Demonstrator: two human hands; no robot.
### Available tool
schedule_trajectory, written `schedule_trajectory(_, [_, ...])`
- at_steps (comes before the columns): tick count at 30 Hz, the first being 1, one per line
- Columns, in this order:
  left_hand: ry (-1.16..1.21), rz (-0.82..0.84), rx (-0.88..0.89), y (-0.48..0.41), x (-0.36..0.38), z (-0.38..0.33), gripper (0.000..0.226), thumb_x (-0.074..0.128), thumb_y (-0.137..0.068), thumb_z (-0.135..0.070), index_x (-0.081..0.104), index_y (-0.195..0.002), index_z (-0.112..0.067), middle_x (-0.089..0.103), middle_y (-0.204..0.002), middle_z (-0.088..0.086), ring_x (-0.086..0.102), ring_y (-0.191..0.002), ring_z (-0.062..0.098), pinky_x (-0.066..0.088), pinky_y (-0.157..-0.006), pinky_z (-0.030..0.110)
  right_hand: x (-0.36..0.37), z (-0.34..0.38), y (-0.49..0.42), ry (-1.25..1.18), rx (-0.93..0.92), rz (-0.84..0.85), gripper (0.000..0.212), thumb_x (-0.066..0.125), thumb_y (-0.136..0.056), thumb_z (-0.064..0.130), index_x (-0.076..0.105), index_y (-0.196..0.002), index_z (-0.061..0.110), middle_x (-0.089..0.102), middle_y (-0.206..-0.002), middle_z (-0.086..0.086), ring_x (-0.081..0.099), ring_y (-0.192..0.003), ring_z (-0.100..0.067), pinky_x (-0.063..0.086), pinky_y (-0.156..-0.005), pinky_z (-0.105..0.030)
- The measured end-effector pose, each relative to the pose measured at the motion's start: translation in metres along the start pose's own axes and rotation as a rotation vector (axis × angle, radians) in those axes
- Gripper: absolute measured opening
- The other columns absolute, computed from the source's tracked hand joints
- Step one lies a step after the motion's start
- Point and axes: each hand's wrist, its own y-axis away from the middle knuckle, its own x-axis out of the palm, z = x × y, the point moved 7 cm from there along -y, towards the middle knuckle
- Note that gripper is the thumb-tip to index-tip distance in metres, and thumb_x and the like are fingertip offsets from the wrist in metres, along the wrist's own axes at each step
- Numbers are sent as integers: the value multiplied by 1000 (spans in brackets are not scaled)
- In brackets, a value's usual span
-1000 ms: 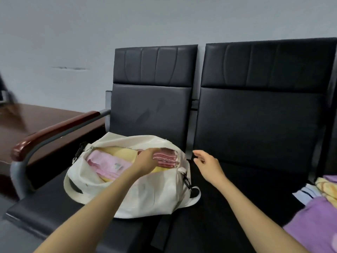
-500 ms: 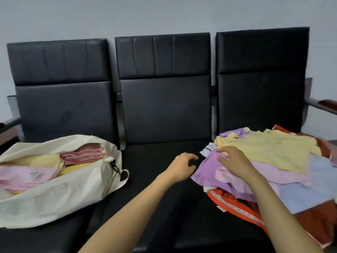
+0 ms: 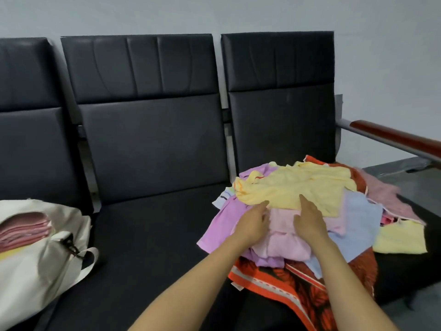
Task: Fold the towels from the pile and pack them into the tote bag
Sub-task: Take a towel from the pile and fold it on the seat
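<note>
A loose pile of towels lies on the right seat, with a yellow towel (image 3: 293, 187) on top, then a pale pink towel (image 3: 281, 240), a purple towel (image 3: 222, 223), a light blue towel (image 3: 358, 225) and a red patterned towel (image 3: 298, 290) underneath. My left hand (image 3: 253, 223) and my right hand (image 3: 310, 220) rest with straight fingers on the pink towel, fingertips at the yellow towel's near edge. The cream tote bag (image 3: 35, 266) sits on the left seat, with folded pink towels (image 3: 23, 228) showing in its mouth.
Three black padded seats (image 3: 152, 235) stand in a row against a grey wall. A wooden-topped armrest (image 3: 396, 137) runs along the right end. A bag strap (image 3: 88, 256) spills onto the middle seat.
The view has swung right from the tote bag to the pile. My left hand left the bag and both hands now lie on the pile's pink towel.
</note>
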Motion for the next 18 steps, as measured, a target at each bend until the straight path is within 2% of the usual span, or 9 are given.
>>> schedule_trajectory(3, [-55, -7, -52, -24, 8, -4, 57, 36, -100, -22, 17, -153, -18, 58, -125, 13, 55, -111, 30, 44, -90, 37, 1, -9, -7, 74, 49, -43, 54, 46, -98, 19, 27, -148, 14, 37, -143, -18, 33, -129, -37, 33, -101, -39])
schedule_trajectory(5, [-134, 22, -87, -34, 16, -2, 59, 39, -99, -26, 15, -152, -22, 59, -122, 12, 54, -110, 31, 41, -89, 39, 0, -11, -10, 100, 88, -81, 46, 47, -98, 25, 38, -140, 12, 41, -136, -18, 34, -127, -37, 34, -100, -39])
schedule_trajectory(7, [-213, 55, -98, -42, 22, -4, 48, 41, -97, -29, 33, -144, -24, 59, -118, 11, 53, -111, 32, 36, -95, 42, 0, -10, -12, 96, 105, -99, 41, 47, -98, 27, 43, -136, 13, 44, -134, -17, 35, -126, -36, 33, -101, -39])
schedule_trajectory(9, [-250, -11, -92, -50, 19, -7, 30, 46, -94, -28, 56, -121, -20, 60, -109, 8, 52, -109, 31, 33, -92, 41, -1, -9, -11, 81, 110, -117, 39, 46, -98, 27, 44, -135, 16, 44, -133, -17, 34, -126, -35, 32, -102, -39])
schedule_trajectory(10, [-261, -60, -93, -54, 15, -11, 27, 46, -93, -26, 61, -115, -21, 56, -103, 6, 51, -108, 30, 32, -90, 40, -2, -9, -11, 83, 112, -128, 37, 45, -99, 26, 44, -135, 17, 44, -133, -17, 34, -125, -34, 31, -103, -38])
schedule_trajectory(12, [-309, -155, -82, -57, 3, -17, 33, 42, -95, -17, 65, -117, -22, 41, -98, 3, 43, -109, 30, 26, -92, 39, -3, -4, -9, 94, 114, -150, 36, 45, -98, 25, 45, -134, 20, 43, -133, -15, 33, -125, -34, 29, -104, -38])
schedule_trajectory(14, [-313, -210, -51, -57, -5, -22, 35, 39, -98, -15, 64, -121, -23, 36, -101, 2, 37, -111, 28, 22, -93, 38, -5, 1, -7, 95, 120, -170, 39, 46, -98, 25, 43, -136, 23, 40, -136, -14, 30, -127, -33, 27, -106, -38])
schedule_trajectory(16, [-225, -243, -15, -52, -14, -20, 28, 44, -98, -20, 66, -115, -22, 46, -108, 2, 37, -112, 24, 22, -91, 37, -7, 9, -4, 68, 108, -197, 45, 48, -96, 24, 38, -140, 26, 37, -140, -12, 28, -130, -32, 25, -107, -39])
schedule_trajectory(18, [-84, -283, 28, -38, -29, -15, 20, 49, -96, -19, 66, -104, -14, 58, -108, 1, 45, -109, 23, 27, -85, 34, -10, 19, -1, 60, 70, -225, 48, 49, -95, 24, 36, -142, 28, 35, -143, -11, 26, -132, -31, 24, -107, -40])
